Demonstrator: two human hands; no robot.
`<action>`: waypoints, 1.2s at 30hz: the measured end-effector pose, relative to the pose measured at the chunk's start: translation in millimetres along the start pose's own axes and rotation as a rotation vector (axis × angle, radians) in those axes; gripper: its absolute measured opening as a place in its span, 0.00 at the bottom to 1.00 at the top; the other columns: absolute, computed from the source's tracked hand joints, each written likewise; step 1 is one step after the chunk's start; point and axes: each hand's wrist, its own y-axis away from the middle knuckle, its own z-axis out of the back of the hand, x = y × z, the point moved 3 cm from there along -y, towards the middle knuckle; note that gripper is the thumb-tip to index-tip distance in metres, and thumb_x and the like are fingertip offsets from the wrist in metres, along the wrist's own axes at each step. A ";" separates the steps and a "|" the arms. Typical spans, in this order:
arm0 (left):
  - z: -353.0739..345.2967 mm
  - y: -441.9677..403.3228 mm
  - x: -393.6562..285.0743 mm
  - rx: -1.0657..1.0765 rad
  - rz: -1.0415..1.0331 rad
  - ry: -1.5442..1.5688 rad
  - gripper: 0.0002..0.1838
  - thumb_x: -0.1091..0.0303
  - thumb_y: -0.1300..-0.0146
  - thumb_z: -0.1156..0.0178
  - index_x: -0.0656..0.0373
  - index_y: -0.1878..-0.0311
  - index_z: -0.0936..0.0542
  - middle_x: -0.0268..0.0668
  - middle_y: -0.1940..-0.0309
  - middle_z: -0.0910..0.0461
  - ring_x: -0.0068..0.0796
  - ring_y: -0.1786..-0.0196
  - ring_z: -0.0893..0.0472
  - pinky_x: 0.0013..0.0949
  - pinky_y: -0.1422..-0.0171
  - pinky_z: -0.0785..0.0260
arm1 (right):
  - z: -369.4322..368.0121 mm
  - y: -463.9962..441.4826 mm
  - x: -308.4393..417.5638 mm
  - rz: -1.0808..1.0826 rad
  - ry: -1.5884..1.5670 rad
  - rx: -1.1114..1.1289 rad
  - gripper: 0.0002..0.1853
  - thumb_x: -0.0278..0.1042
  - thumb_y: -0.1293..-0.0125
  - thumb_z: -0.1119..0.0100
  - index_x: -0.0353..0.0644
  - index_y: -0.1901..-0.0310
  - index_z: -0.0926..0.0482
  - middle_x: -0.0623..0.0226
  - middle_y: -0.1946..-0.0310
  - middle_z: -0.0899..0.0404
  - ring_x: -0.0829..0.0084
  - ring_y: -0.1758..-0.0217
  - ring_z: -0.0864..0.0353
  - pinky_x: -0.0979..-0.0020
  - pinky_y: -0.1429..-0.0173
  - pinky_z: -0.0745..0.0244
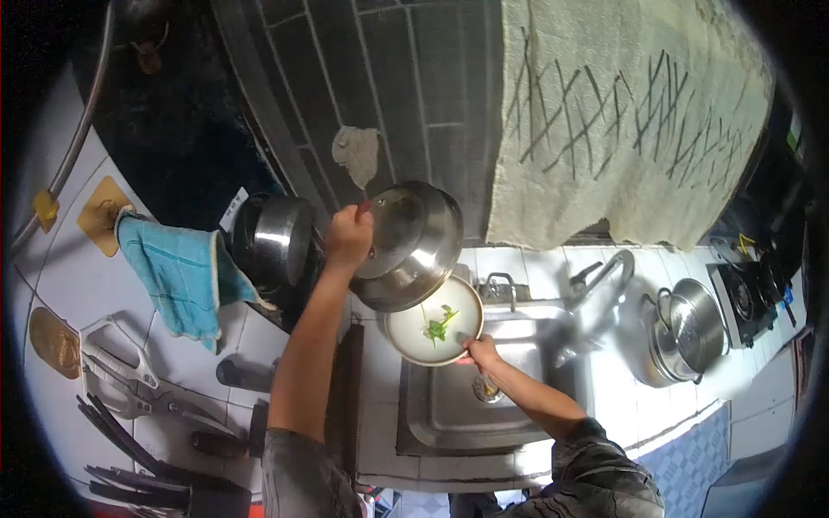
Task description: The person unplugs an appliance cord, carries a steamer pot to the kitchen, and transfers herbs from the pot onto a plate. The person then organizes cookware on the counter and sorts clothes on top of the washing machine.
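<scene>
My left hand (350, 237) is closed round the handle at the left side of a shiny metal pot (427, 276), which is held up and tilted. Below and partly behind the pot is a pale plate (401, 332) with a dark rim. Several pieces of green leaves (439, 328) lie on it. My right hand (480, 355) grips the plate's lower right edge, above the left part of the sink. The pot hides the plate's upper left part, and I cannot make out what is inside the pot.
A steel sink (509, 427) with a faucet (514, 298) lies below. Stacked pots (691, 328) and a stove (743, 293) stand right. On the left are a blue towel (173, 272), a dark pot (281, 237), scissors (129, 371) and black-handled utensils (142, 483). A cloth (622, 121) hangs behind.
</scene>
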 end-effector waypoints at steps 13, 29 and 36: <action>52.5 152.6 -277.5 0.183 -0.059 0.220 0.12 0.71 0.40 0.51 0.65 0.55 0.25 0.21 0.80 0.36 0.09 0.77 0.40 0.17 0.74 0.51 | 255.3 283.8 -21.6 -0.147 0.151 -0.105 0.10 0.28 0.51 0.47 0.28 0.70 0.24 0.60 0.76 0.23 0.70 0.75 0.23 0.69 0.71 0.25; -357.1 287.5 -532.7 0.438 -0.447 -0.176 0.11 0.69 0.45 0.49 0.61 0.59 0.24 0.51 0.69 0.22 0.50 0.64 0.23 0.44 0.59 0.32 | 616.9 493.9 -9.1 0.247 0.263 -0.411 0.10 0.26 0.49 0.50 0.30 0.67 0.23 0.64 0.80 0.23 0.77 0.78 0.27 0.73 0.73 0.31; -418.2 310.9 -539.2 0.494 -0.466 -0.276 0.13 0.68 0.46 0.49 0.58 0.58 0.23 0.49 0.66 0.22 0.50 0.63 0.23 0.46 0.57 0.31 | 650.4 530.8 13.8 0.242 0.035 -0.579 0.10 0.22 0.53 0.53 0.26 0.69 0.24 0.60 0.80 0.24 0.72 0.81 0.26 0.72 0.77 0.31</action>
